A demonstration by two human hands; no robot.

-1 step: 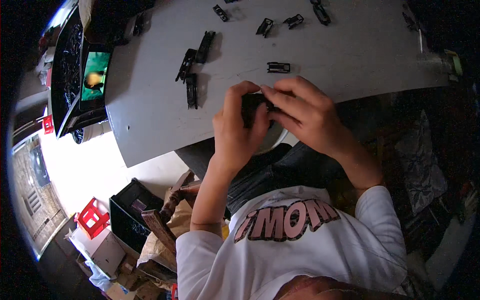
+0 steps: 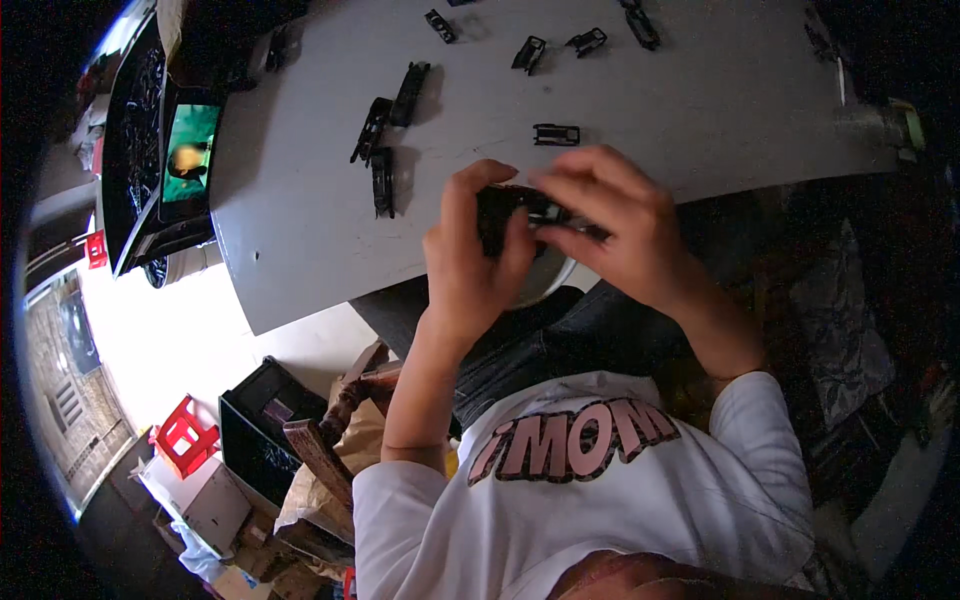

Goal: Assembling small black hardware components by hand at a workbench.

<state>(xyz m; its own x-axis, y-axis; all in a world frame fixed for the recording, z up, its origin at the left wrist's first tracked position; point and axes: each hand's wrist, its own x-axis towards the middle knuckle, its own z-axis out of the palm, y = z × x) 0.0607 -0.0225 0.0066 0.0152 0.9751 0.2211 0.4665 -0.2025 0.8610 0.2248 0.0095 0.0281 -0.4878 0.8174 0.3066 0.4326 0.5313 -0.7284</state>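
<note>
Above my lap, by the table's near edge, my left hand (image 2: 468, 260) is closed round a small black plastic part (image 2: 548, 210), its thumb and forefinger curled about the left end. My right hand (image 2: 630, 225) pinches the right end between thumb and fingers; those fingers are smeared by motion. Much of the part is hidden by both hands, so its exact kind cannot be told. A similar black part (image 2: 556, 134) lies on the table just beyond my hands. Under them, a pale curved rim (image 2: 562, 280) shows partly.
Three long black parts (image 2: 383, 182) lie together on the grey table (image 2: 300, 230), left of my hands. Several smaller ones (image 2: 587, 41) are scattered farther back. A lit screen (image 2: 190, 150) stands at the left edge. On the floor are a black crate (image 2: 262, 420) and a red stool (image 2: 185, 437).
The right fingers have lifted and spread slightly, and more of the black plastic part now shows between my hands. The left hand has barely shifted.
</note>
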